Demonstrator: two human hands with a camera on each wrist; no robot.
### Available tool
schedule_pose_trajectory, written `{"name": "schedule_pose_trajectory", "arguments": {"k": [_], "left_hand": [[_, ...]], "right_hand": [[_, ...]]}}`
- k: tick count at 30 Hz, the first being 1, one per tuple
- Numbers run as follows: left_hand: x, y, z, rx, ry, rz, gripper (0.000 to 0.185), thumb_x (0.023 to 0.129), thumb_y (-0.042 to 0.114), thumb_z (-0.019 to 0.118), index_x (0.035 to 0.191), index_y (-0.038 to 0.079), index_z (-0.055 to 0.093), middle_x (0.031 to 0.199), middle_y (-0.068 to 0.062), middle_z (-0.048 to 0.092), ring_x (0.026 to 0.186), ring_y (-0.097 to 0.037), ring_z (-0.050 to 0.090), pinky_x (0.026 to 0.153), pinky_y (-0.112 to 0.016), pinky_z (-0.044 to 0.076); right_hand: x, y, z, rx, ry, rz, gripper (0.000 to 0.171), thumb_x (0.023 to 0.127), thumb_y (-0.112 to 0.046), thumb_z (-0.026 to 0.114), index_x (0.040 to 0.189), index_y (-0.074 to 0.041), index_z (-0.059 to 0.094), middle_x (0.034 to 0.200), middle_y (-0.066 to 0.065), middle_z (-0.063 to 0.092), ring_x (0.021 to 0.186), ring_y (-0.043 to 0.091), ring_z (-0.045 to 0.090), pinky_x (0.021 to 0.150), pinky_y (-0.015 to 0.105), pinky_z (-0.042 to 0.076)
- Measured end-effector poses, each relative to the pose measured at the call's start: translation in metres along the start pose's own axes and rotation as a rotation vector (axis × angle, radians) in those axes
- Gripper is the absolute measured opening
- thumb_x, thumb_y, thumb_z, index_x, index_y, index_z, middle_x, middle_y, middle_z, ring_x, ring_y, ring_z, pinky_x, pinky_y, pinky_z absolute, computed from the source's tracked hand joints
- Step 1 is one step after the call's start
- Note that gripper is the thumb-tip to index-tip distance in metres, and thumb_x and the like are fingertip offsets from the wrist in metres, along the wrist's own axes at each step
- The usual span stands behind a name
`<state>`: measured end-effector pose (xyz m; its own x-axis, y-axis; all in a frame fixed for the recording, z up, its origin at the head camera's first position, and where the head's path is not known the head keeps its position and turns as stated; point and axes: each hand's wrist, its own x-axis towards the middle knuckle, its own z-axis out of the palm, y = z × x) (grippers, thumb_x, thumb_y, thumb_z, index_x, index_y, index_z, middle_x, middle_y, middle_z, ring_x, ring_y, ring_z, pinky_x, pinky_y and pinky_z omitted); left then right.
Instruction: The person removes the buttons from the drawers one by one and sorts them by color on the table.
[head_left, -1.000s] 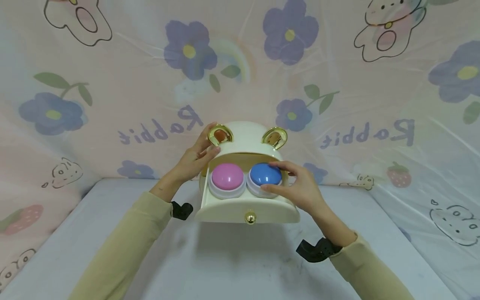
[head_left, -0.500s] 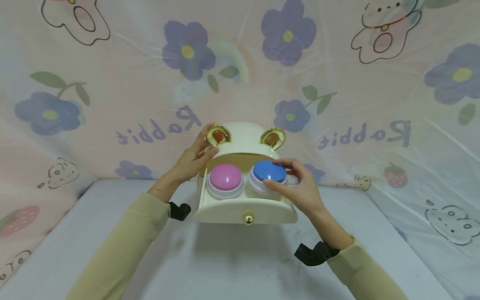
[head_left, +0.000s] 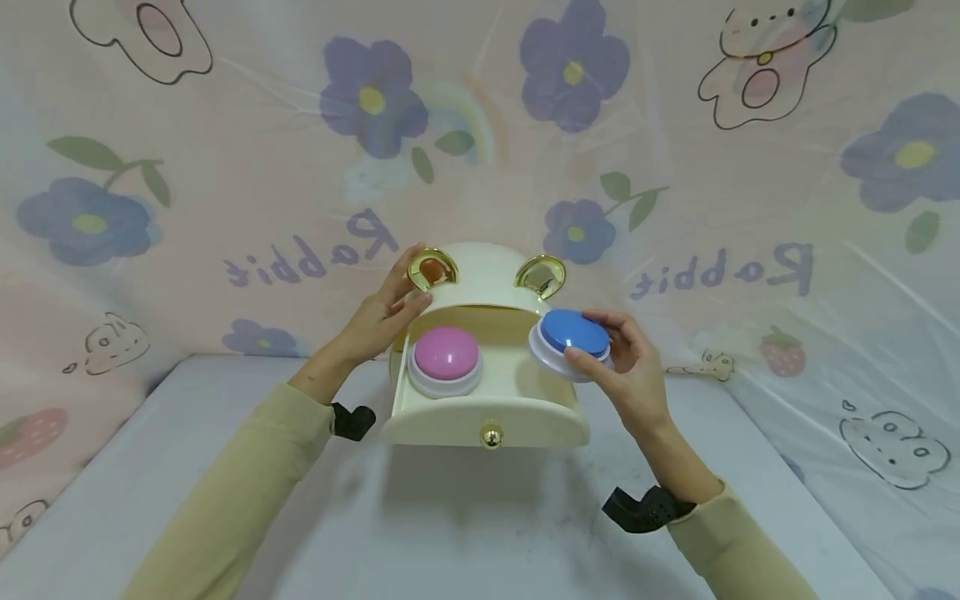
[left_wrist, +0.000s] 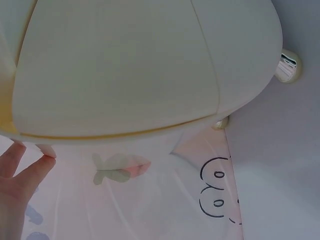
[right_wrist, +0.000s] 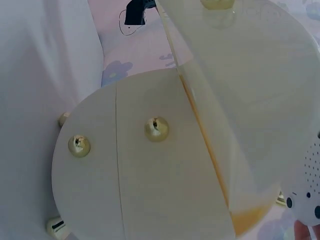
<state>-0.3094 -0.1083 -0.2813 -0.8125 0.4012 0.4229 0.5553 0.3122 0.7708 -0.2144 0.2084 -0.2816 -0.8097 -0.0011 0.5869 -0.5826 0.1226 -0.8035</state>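
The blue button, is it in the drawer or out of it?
Out. The right hand holds the blue button up beside the open drawer; only the pink button sits inside.

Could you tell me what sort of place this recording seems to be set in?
Probably a staged tabletop set rather than a lived-in room: a plain white table backed by a cartoon "Rabbit" printed sheet, with a cream bear-eared drawer box holding the pink button.

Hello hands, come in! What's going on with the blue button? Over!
Right hand grips blue button, lifted clear of the open drawer. Left hand steadies cream box. Pink button sits in drawer. Nothing blocking.
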Motion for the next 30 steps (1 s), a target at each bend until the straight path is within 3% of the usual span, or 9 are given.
{"name": "schedule_pose_trajectory", "arguments": {"k": [6, 12, 26, 30], "left_hand": [[0.001, 0.001, -0.001, -0.01, -0.008, 0.014, 0.065, 0.102, 0.025, 0.046, 0.152, 0.044, 0.008, 0.155, -0.007, 0.031, 0.142, -0.032, 0.031, 0.114, -0.058, 0.024], [0.001, -0.001, -0.001, -0.007, -0.007, 0.017, 0.066, 0.102, 0.025, 0.046, 0.152, 0.044, 0.007, 0.156, -0.007, 0.03, 0.142, -0.032, 0.03, 0.114, -0.058, 0.024], [-0.002, 0.0, -0.001, -0.003, -0.014, 0.018, 0.066, 0.102, 0.027, 0.045, 0.151, 0.046, 0.006, 0.157, -0.007, 0.028, 0.143, -0.032, 0.03, 0.114, -0.057, 0.025], [-0.001, -0.001, -0.001, -0.006, -0.012, 0.023, 0.066, 0.102, 0.026, 0.045, 0.152, 0.045, 0.006, 0.157, -0.007, 0.028, 0.143, -0.033, 0.029, 0.114, -0.057, 0.024]], "right_hand": [[-0.002, 0.004, -0.016, -0.019, 0.04, 0.007, 0.045, 0.079, 0.013, 0.066, 0.117, -0.012, 0.06, 0.121, 0.005, 0.056, 0.115, 0.014, 0.054, 0.099, 0.015, 0.042], [-0.002, 0.011, -0.03, -0.065, 0.067, 0.025, 0.042, 0.081, 0.01, 0.068, 0.119, -0.006, 0.06, 0.121, 0.003, 0.058, 0.112, 0.01, 0.057, 0.097, 0.012, 0.043], [-0.005, 0.036, -0.049, -0.298, 0.119, 0.128, 0.049, 0.083, -0.005, 0.073, 0.126, 0.004, 0.051, 0.122, 0.0, 0.054, 0.108, -0.001, 0.055, 0.093, 0.007, 0.042], [-0.006, 0.049, -0.053, -0.327, 0.115, 0.12, 0.052, 0.082, -0.005, 0.074, 0.126, 0.005, 0.049, 0.124, 0.006, 0.052, 0.109, -0.001, 0.053, 0.092, 0.006, 0.042]]}}
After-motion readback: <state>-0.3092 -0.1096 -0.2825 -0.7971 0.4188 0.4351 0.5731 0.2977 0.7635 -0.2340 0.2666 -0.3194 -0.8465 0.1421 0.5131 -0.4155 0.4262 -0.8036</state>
